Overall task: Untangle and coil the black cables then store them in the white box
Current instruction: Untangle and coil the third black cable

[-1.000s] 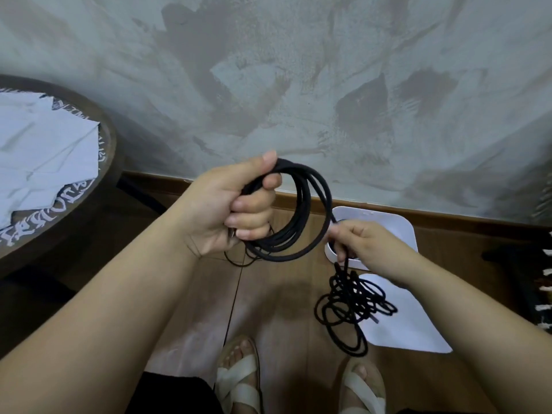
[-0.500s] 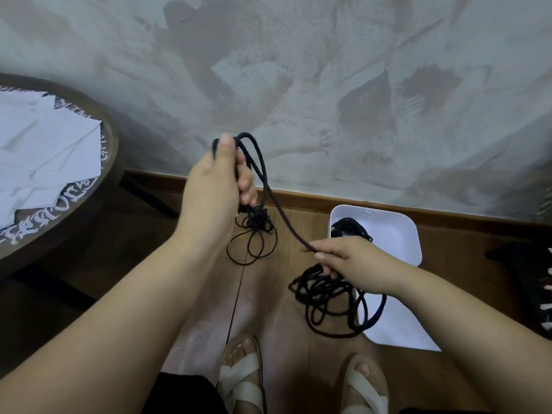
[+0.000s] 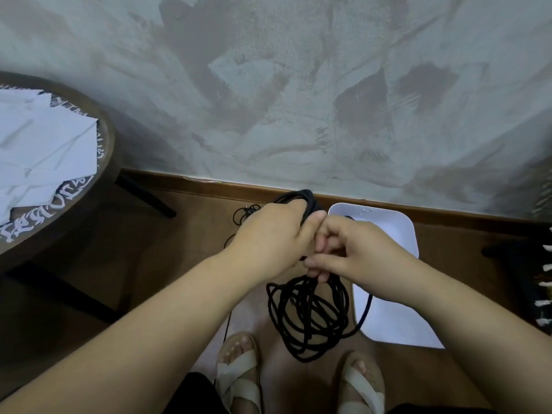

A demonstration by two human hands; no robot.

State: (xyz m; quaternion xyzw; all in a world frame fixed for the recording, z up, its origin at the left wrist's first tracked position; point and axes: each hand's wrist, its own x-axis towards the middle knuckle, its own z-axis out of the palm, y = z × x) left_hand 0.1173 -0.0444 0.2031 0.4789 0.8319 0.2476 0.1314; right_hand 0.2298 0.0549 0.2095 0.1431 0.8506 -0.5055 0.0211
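Black cables (image 3: 309, 318) hang tangled beneath both hands, just left of the white box (image 3: 400, 231). My left hand (image 3: 268, 237) curls its grip round the coil (image 3: 309, 201); my right hand (image 3: 358, 252) pinches strands. Mid-coiling, I judge: next, free a loop and wind it on.

Inside the grip, the left hand (image 3: 268, 234) closes over the upper turns of the black cable (image 3: 307, 318), so how those turns lie under its fingers cannot be told. Where the right hand (image 3: 355, 252) pinches beside it, curled fingers cover the strand running between the two hands. Just beyond and right of the grip, the white box (image 3: 397, 327) is half covered by the right hand and forearm; a dark sliver at its far rim is too hidden to name. Beyond the grip to the left, a thin cable (image 3: 245, 212) on the floor is too small to make out its ends. Far left, the round table (image 3: 104, 162) is cut by the edge; far right, a fringed dark thing (image 3: 543, 282) likewise. Beneath the grip, the sandalled feet (image 3: 239, 380) run off the bottom edge.
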